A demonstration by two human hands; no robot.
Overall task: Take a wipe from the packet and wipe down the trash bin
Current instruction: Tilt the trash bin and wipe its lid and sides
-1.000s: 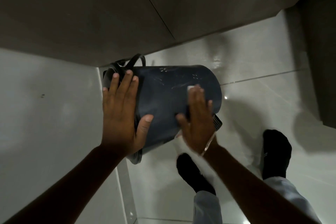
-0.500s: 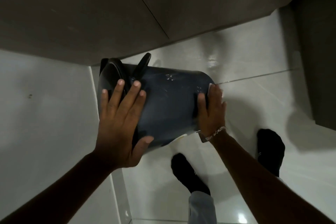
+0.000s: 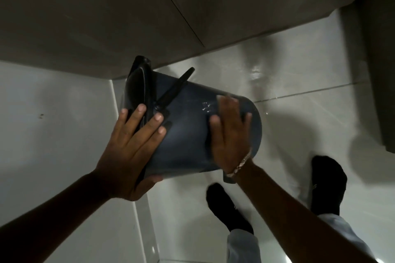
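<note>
Item: trash bin (image 3: 183, 132), dark blue plastic, held tipped off the pale tiled floor (image 3: 299, 113) at frame centre, in front of a grey cabinet (image 3: 106, 17).

Long axis: runs from about 10 o'clock to about 4 o'clock. The lidded mouth end points toward 10 o'clock, the base end toward 4 o'clock. A black carry handle (image 3: 175, 89) sticks out toward 1 o'clock near the mouth.

Left hand (image 3: 130, 147): at 8 o'clock of the bin, fingers spread over the rim, thumb hooked under the wall, gripping and bearing the bin.

Right hand (image 3: 230, 134): at 3 o'clock, laid flat and open-palmed on the wall near the base, pressing a white wipe (image 3: 222, 98) (only an edge shows beyond the fingertips).

Relation for the next stroke: the wiping hand sits at the base end, so unwiped wall probably lies toward 10 o'clock, along the axis.

Packet: not in view.
</note>
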